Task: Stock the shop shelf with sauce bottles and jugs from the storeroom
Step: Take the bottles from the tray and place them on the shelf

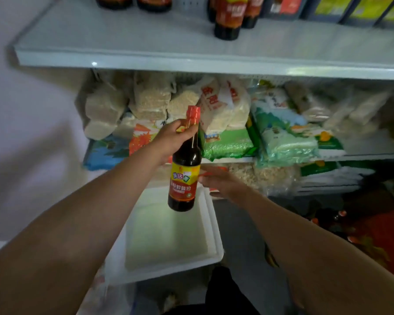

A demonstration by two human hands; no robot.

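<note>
Head view, single entry.

Item: sauce bottle (185,169), dark glass, red cap, red and yellow label. Held in the air in front of the shelving, over the white foam box (168,235) on the floor. Long axis close to upright, cap uppermost and tipped slightly right, base hanging free below.

Left hand (175,135): fingers and thumb wrapped round the bottle's neck just under the cap. The body of the bottle hangs below the grip, so all the weight is carried from the top.

Right hand (223,183): lower and to the right, just beside the label, fingers stretched out flat and loose. It appears to hold nothing; motion blur makes it hard to say whether the fingertips touch the glass.

Destination: upper shelf (146,42), white, above and ahead of the bottle. Other sauce bottles (229,19) of the same kind stand at its middle and back; bare board lies to the left of them.

Key relation: the shelf edge sits higher than the cap, so the bottle must be lifted base-first over that edge, probably onto the bare board. The left hand is the nearer, already carrying it; the right is placed to steady the base.

Lower shelf (362,155): bags of noodles and rice, not part of the job.
</note>
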